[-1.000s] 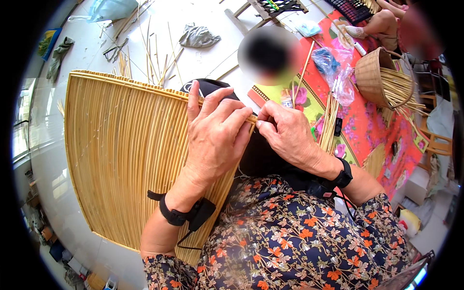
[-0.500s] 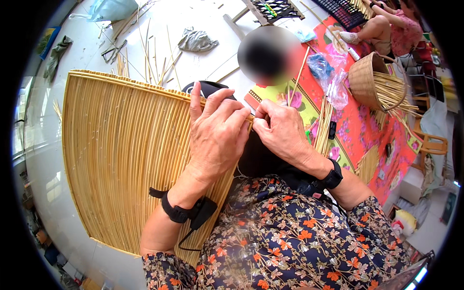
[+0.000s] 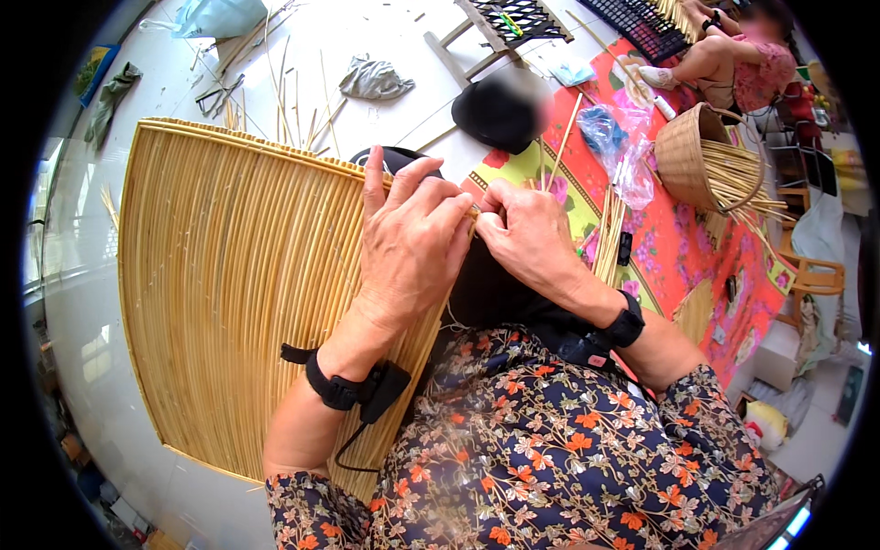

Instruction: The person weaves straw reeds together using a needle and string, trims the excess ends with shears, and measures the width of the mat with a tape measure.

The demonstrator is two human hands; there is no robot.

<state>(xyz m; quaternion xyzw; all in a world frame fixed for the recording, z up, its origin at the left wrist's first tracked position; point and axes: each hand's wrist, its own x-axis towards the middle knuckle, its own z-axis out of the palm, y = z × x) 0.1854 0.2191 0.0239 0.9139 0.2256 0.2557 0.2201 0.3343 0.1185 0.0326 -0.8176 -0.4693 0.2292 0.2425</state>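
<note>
One slatted panel (image 3: 229, 284), laid left of the torso (image 3: 559, 431), is held at its upper right corner by one left hand (image 3: 411, 234).
Some left fingers (image 3: 374, 188) are raised, others closed on the panel; one right hand (image 3: 530, 231) is closed in a pinch just beside, whatever is gripped being hidden. Two wristbands (image 3: 339, 390) and one basket (image 3: 680, 158) are seen; the basket's sticks (image 3: 733, 174) are too crowded to be counted. One seated person (image 3: 724, 66) is cut off at the upper right.

I see the stick mat (image 3: 229, 275) ride higher at its far-left corner, and the seated co-worker (image 3: 765, 75) come more fully into view.
</note>
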